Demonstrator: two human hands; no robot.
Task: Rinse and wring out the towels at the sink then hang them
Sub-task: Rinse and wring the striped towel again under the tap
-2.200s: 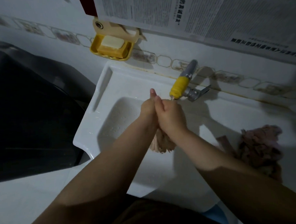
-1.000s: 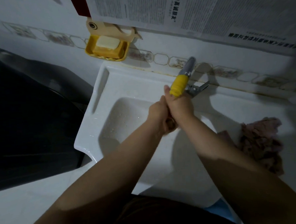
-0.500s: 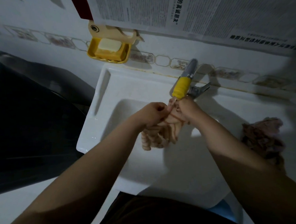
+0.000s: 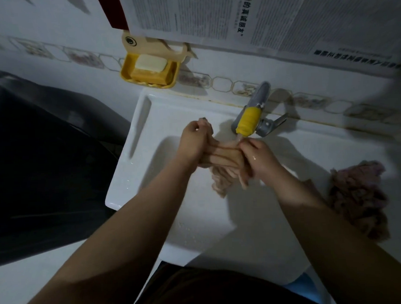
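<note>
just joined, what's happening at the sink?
A person is working a pale towel over the white sink, just under the yellow-sleeved tap. The left hand grips one end and the right hand grips the other, with the cloth stretched between them and its loose part hanging into the basin. A second pinkish towel lies bunched on the sink ledge to the right, untouched.

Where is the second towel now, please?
The second towel lies bunched on the sink ledge, right of the basin, beside the right forearm.
</note>
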